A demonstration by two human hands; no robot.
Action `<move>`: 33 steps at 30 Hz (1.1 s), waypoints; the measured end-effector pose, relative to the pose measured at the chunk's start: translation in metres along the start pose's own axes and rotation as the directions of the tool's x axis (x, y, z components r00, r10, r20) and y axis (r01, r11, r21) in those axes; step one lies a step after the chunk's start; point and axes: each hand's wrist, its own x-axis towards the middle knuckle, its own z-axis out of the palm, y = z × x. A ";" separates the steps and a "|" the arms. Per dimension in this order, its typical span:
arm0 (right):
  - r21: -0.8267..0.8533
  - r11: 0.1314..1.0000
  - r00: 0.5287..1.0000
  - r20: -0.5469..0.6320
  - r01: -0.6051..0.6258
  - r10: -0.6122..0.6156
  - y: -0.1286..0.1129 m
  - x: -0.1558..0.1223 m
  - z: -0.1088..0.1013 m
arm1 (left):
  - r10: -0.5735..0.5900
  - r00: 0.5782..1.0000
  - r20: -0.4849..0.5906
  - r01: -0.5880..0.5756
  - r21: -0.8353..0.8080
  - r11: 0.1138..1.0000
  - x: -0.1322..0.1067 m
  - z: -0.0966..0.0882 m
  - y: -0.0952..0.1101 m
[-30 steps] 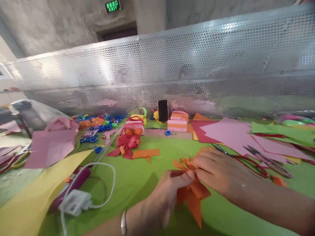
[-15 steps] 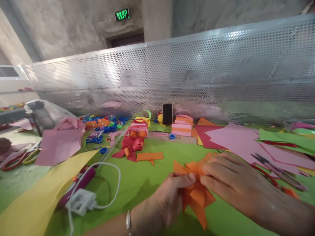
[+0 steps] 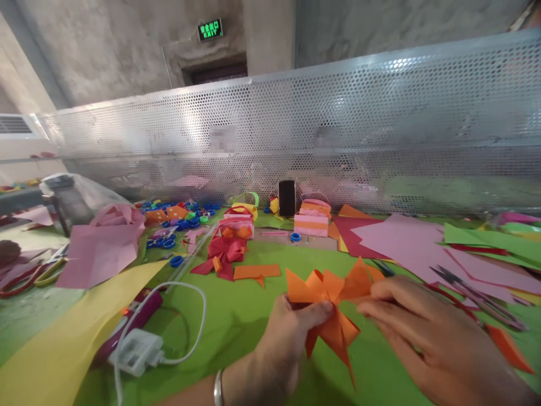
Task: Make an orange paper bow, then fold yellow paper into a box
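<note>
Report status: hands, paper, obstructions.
Left hand pinching orange paper bow at its middle. Right hand at bow's right end. Bow held over green surface. Pink-handled scissors lie just beyond right hand.

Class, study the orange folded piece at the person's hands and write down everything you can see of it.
The orange folded piece is plain, bright orange and looks like paper. Pointed flaps and curved folds spread outward from a gathered middle, like a bow or flower; the longest point hangs downward. It is held over the green surface, in front of the person. The left hand grips it from the left, thumb pressed near its middle. The right hand has its fingertips at the right-side flap; their exact grip is unclear.
</note>
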 end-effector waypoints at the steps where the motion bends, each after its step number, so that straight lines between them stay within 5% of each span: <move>1: 0.117 0.984 0.989 0.082 -0.132 0.123 0.000 -0.003 0.002 | 0.009 1.000 -0.026 -0.009 0.027 1.000 0.000 0.000 0.000; 4: 0.421 0.692 0.807 0.379 -0.586 0.453 -0.004 -0.006 0.009 | 0.054 0.998 -0.040 -0.048 0.133 0.990 0.001 -0.003 -0.003; 7: 0.589 0.318 0.635 0.470 -0.743 0.613 -0.012 -0.006 0.016 | 0.100 0.995 0.017 -0.101 0.226 0.969 0.006 -0.008 -0.009; 15: 0.628 0.084 0.518 0.549 -0.773 0.656 -0.021 -0.008 0.021 | 0.106 0.992 0.072 -0.120 0.240 0.963 0.013 -0.016 -0.021; 25: 0.660 0.024 0.513 0.560 -0.751 0.651 -0.026 -0.008 0.020 | -0.008 0.999 0.047 -0.002 0.214 0.977 -0.004 -0.001 -0.004; 33: 0.708 0.178 0.642 0.466 -0.683 0.609 -0.027 -0.007 0.015 | -0.073 0.961 0.267 0.043 0.115 0.992 -0.007 -0.003 0.002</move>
